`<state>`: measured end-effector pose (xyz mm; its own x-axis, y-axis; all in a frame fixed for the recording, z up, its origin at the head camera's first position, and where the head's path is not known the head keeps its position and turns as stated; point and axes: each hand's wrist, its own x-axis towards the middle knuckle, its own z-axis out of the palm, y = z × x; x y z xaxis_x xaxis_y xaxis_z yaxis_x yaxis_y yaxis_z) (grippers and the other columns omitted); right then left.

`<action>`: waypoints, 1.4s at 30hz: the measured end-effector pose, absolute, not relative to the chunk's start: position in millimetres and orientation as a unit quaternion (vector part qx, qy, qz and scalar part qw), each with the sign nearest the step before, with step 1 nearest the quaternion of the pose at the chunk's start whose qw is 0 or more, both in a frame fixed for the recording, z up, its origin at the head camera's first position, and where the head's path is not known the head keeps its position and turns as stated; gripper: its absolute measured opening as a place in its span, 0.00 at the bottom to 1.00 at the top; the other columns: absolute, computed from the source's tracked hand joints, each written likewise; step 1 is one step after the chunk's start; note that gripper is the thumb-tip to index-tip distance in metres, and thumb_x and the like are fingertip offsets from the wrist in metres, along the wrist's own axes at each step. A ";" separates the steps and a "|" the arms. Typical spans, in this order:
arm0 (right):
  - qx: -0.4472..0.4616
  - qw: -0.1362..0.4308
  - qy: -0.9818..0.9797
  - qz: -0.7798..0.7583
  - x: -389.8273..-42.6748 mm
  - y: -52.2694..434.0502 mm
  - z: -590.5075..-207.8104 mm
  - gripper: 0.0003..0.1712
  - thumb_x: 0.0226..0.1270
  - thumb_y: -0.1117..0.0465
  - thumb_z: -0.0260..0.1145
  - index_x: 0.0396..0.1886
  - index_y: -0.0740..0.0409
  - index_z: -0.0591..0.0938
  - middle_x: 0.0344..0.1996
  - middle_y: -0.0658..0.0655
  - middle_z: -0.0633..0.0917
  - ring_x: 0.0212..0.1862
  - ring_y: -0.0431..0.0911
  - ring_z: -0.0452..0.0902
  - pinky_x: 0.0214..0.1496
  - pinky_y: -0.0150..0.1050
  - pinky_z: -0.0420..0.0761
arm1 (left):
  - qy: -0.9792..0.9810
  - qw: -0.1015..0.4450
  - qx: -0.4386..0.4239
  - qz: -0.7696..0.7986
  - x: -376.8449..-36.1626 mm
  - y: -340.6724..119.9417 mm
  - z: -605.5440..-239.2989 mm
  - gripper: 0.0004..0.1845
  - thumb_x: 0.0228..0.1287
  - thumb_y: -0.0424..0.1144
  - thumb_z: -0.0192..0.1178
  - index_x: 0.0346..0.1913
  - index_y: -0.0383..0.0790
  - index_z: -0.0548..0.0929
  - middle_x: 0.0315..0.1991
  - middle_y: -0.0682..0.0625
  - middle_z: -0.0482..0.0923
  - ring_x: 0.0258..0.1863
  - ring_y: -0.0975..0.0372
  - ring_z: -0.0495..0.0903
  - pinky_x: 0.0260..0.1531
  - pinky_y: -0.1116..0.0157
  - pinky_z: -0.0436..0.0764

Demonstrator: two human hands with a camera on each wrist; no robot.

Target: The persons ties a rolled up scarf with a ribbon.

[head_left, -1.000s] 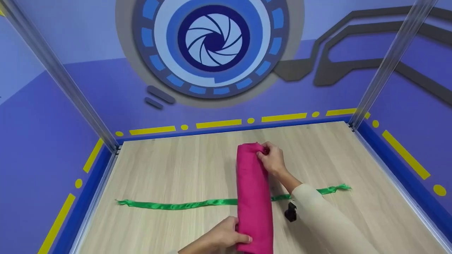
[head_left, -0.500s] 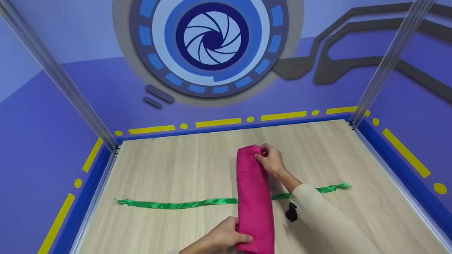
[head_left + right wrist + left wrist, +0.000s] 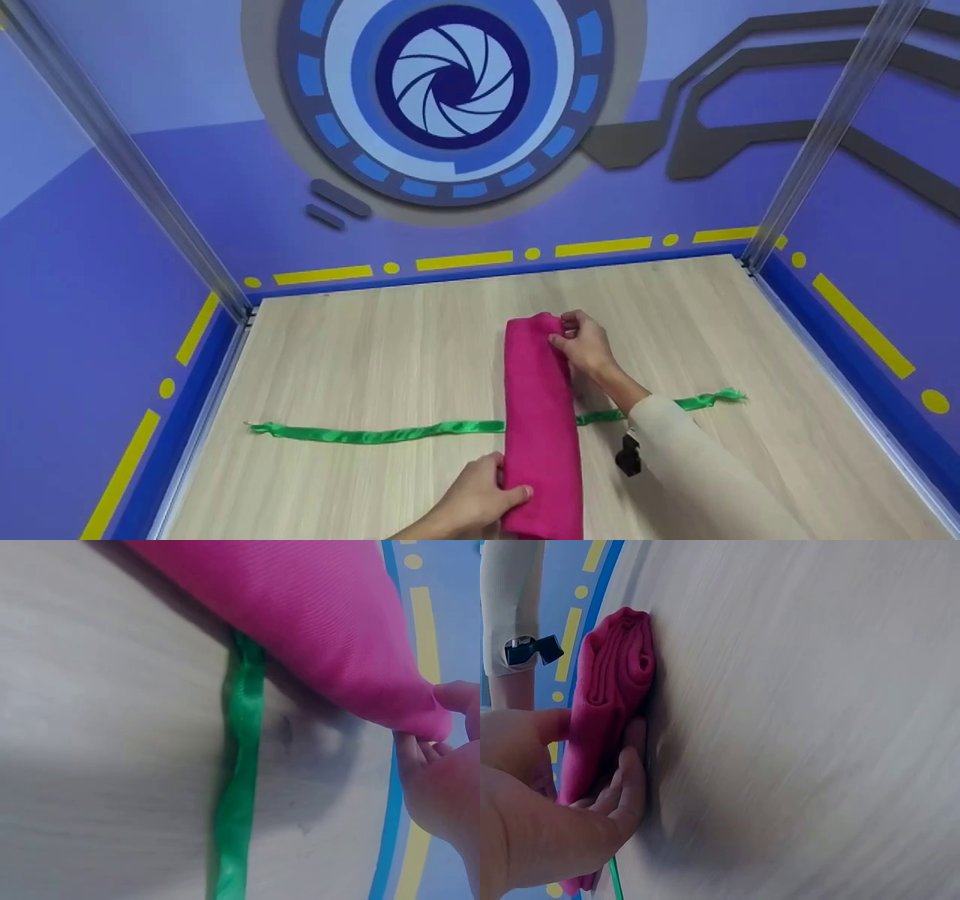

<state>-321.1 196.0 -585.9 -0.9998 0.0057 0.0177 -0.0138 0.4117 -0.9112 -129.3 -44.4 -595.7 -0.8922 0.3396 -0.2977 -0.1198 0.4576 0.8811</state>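
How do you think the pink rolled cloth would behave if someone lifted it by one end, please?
The pink cloth roll would probably sag and start to unroll: nothing ties it, since the green ribbon only lies flat beneath it. It looks light and soft; the layered folds at its end show in the left wrist view. The right hand pinches one end, the left hand grips the other.

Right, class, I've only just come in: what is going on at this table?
A person holds a rolled pink cloth at both ends on a wooden table. The left hand grips the near end; the right hand pinches the far end. The roll lies across a green ribbon stretched flat beneath it, with both ribbon ends lying loose on the table.
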 end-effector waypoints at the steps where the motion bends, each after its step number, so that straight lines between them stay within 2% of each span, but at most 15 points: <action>1: -0.002 0.007 -0.843 0.538 -320.4 197.6 -587.3 0.28 0.72 0.66 0.72 0.67 0.71 0.75 0.58 0.68 0.82 0.59 0.59 0.80 0.62 0.53 0.81 | 0.825 0.215 0.066 0.518 -129.1 -44.1 -596.0 0.17 0.67 0.41 0.72 0.49 0.33 0.80 0.35 0.50 0.83 0.34 0.59 0.84 0.37 0.58 0.84; 7: -0.039 -0.033 -0.850 0.524 -315.9 205.8 -597.4 0.27 0.74 0.61 0.71 0.65 0.72 0.75 0.54 0.69 0.82 0.55 0.58 0.83 0.56 0.49 0.85 | 0.828 0.201 0.049 0.521 -129.8 -43.5 -597.4 0.18 0.67 0.42 0.73 0.48 0.34 0.79 0.33 0.49 0.81 0.31 0.59 0.82 0.32 0.61 0.80; 11: -0.051 -0.055 -0.845 0.530 -313.4 206.5 -602.4 0.28 0.74 0.59 0.72 0.63 0.73 0.76 0.50 0.68 0.82 0.48 0.55 0.84 0.47 0.43 0.87 | 0.823 0.200 0.049 0.529 -130.2 -42.4 -599.0 0.17 0.66 0.40 0.75 0.48 0.35 0.80 0.34 0.50 0.82 0.32 0.59 0.83 0.34 0.59 0.82; 14: -0.050 -0.044 -0.849 0.525 -311.8 204.0 -604.3 0.26 0.73 0.59 0.73 0.61 0.73 0.77 0.47 0.66 0.82 0.46 0.54 0.82 0.44 0.41 0.85 | 0.820 0.196 0.055 0.535 -130.3 -40.9 -600.5 0.17 0.64 0.39 0.76 0.48 0.35 0.81 0.34 0.50 0.83 0.32 0.59 0.84 0.35 0.59 0.84; 24: -0.053 0.019 -0.858 0.511 -313.0 189.1 -610.8 0.16 0.71 0.66 0.71 0.54 0.66 0.80 0.43 0.61 0.83 0.45 0.53 0.80 0.48 0.46 0.81 | 0.801 0.213 0.069 0.555 -133.5 -37.9 -604.9 0.19 0.64 0.38 0.75 0.52 0.36 0.80 0.35 0.50 0.83 0.31 0.59 0.85 0.32 0.61 0.84; 33: -0.047 0.039 -0.837 0.544 -316.1 182.5 -599.6 0.14 0.71 0.68 0.70 0.54 0.65 0.81 0.46 0.63 0.84 0.48 0.54 0.81 0.52 0.46 0.82 | 0.799 0.202 0.084 0.560 -135.0 -37.1 -599.5 0.20 0.64 0.37 0.75 0.54 0.36 0.80 0.37 0.51 0.82 0.34 0.61 0.83 0.34 0.62 0.82; 42: -0.033 0.042 -0.824 0.564 -317.6 170.4 -588.5 0.14 0.71 0.69 0.70 0.54 0.65 0.81 0.45 0.63 0.84 0.48 0.54 0.82 0.51 0.45 0.83 | 0.791 0.206 0.087 0.570 -130.9 -35.5 -591.8 0.20 0.66 0.37 0.75 0.56 0.37 0.79 0.38 0.51 0.83 0.36 0.61 0.84 0.34 0.63 0.82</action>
